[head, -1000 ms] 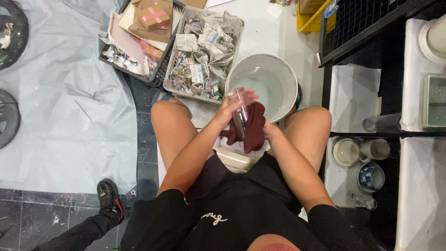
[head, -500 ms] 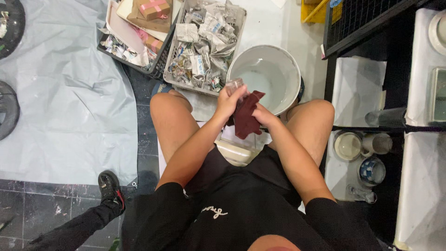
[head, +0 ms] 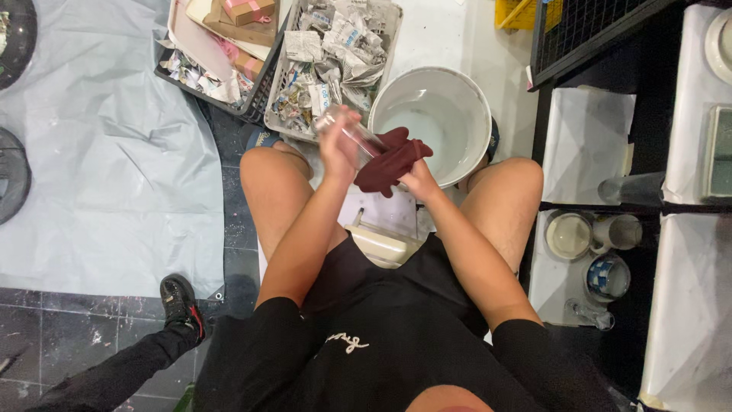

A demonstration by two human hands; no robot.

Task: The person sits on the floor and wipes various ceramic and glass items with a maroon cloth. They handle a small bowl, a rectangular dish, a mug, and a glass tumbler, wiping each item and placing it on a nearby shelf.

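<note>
Glass [head: 352, 135] now tilted, cloth-wrapped [head: 389, 162]

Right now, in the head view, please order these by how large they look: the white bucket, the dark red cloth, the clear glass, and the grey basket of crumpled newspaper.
1. Grey basket of crumpled newspaper and white bucket: they look alike, and the basket is cut by the frame edge.
2. Dark red cloth.
3. Clear glass, partly covered by the left hand.

Glass [head: 352, 136] now tilted leftward, cloth [head: 387, 162] over its end.
</note>
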